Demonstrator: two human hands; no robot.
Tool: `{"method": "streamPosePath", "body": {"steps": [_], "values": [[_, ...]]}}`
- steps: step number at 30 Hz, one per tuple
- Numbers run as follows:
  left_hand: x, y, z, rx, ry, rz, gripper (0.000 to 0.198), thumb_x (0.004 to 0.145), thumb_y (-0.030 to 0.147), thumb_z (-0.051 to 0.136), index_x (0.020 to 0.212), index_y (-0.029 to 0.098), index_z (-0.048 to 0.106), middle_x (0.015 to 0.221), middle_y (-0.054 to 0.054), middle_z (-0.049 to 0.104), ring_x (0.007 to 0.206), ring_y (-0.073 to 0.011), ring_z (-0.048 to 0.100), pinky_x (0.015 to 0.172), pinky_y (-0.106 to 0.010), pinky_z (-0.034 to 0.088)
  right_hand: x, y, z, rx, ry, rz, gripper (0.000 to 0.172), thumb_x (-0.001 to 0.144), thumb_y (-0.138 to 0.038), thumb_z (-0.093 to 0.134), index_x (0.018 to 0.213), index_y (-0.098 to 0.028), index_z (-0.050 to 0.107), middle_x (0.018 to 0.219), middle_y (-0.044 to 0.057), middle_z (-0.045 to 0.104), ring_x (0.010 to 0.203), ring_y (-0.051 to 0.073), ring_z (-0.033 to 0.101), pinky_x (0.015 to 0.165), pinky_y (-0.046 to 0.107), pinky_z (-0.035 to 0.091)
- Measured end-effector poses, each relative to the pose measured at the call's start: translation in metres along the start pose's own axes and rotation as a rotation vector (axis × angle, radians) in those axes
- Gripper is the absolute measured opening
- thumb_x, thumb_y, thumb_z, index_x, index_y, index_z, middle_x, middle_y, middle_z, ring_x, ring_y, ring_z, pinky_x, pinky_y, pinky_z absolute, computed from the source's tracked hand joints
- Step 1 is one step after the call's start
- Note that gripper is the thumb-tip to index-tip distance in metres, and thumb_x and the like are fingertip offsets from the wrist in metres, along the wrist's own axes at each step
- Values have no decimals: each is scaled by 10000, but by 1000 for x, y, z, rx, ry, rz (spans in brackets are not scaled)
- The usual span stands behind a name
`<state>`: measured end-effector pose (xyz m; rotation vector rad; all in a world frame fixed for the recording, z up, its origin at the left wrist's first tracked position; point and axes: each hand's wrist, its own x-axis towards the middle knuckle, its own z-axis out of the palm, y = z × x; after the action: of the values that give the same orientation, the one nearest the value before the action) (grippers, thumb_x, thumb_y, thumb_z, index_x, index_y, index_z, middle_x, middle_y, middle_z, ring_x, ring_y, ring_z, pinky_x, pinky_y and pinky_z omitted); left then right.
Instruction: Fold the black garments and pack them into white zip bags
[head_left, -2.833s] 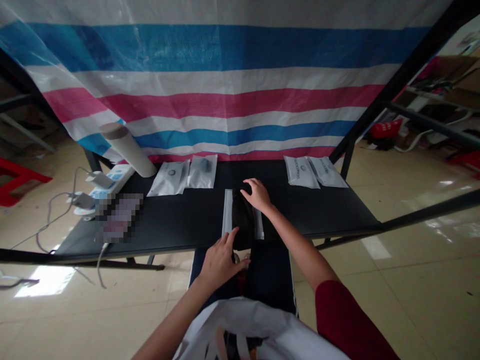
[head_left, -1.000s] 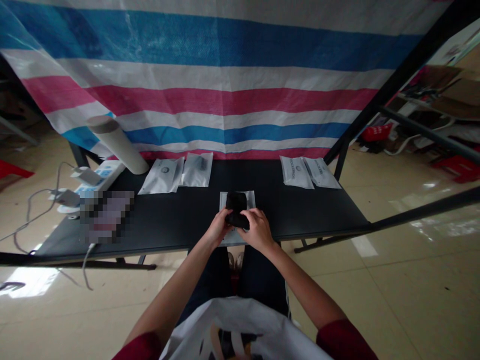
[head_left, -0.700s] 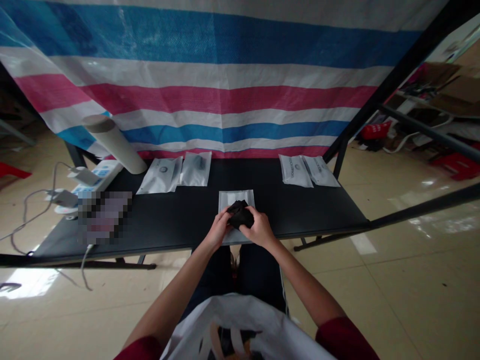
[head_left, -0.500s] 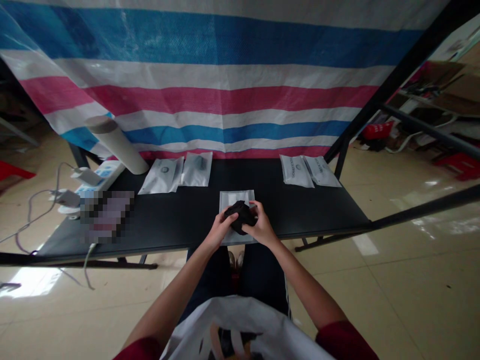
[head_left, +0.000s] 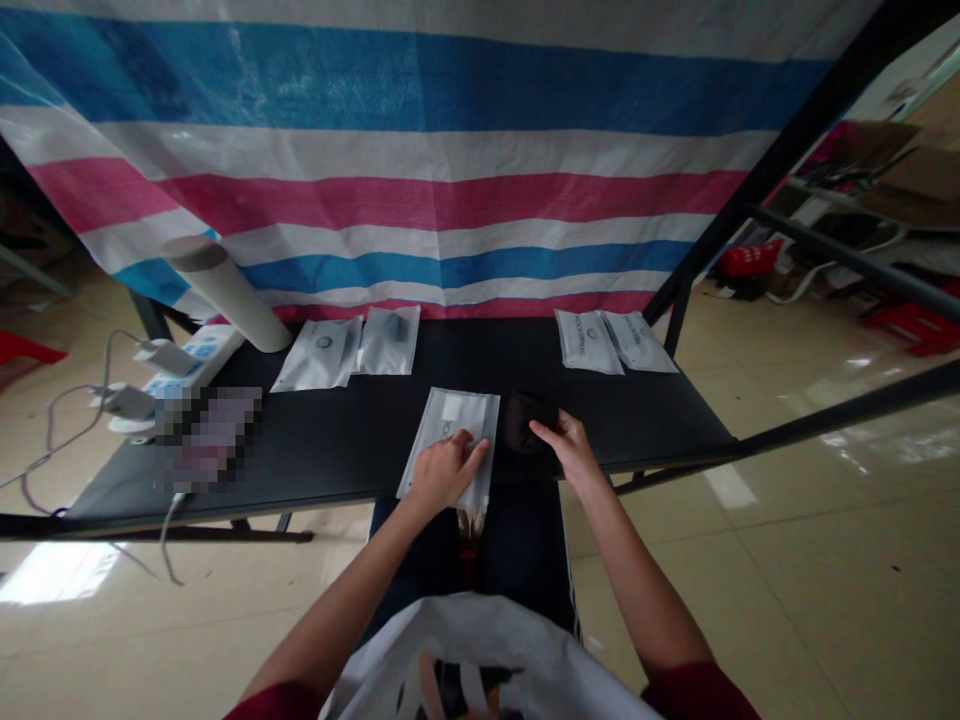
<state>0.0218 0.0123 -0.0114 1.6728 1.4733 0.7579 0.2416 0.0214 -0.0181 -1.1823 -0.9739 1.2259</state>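
Left hand: open, palm down, fingers spread flat on the white pouch; it presses, it does not grip.

Right hand: fingertips on the near edge of the black bundle; whether they pinch it or only touch it, I cannot tell.

Position: the white pouch lies at the middle of the desk's near edge, slightly askew, its near end overhanging that edge; the black bundle lies on the desk just beside the pouch's right side, apart from it.

Handling, in my judgement: the bundle looks like folded dark cloth, soft, light and limp; it would sag if lifted by one corner, so I would take it across the whole fold. The pouch looks like thin glossy film, flat, light and slippery; I would hold it down flat or take it by an edge.

Writing: the white pouch carries a pale label patch and a line of dark print, too small to read; two pouches towards the far right corner carry dark lettering, also illegible; two more pouches towards the far left show a round mark, unreadable.

Also noted: a cardboard tube leaning at the far left corner; a striped tarpaulin behind the far edge.
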Motion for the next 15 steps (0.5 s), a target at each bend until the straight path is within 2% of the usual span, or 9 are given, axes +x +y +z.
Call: {"method": "streamPosePath", "body": {"steps": [3,6,10,15], "values": [[-3,4,1,121,110,71,421,697,608,719,834,224,612,711,-53,578,894,-304,609,835,-354,404,-4,1,1,111,20,84,432,589,-364,851,969,-208,716,1011,50,750,966,264,684,885,395,522],[0,1,8,131,29,120,372,645,508,790,784,226,591,766,-58,588,892,-298,607,829,-350,419,-8,6,9,215,23,176,406,643,-459,788,956,-212,709,961,66,750,961,288,689,831,423,540],[6,-6,10,150,-52,149,155,769,303,659,684,219,560,736,-49,575,807,-244,601,778,-323,413,-12,12,20,152,-64,194,441,759,-571,626,981,-199,708,889,87,740,934,288,688,782,437,537],[7,-9,3,39,-86,133,131,834,234,510,711,218,551,624,6,521,620,-172,521,642,-277,341,-15,21,29,97,-95,345,355,801,-505,520,851,-205,702,746,41,719,823,236,687,730,363,526]]}}
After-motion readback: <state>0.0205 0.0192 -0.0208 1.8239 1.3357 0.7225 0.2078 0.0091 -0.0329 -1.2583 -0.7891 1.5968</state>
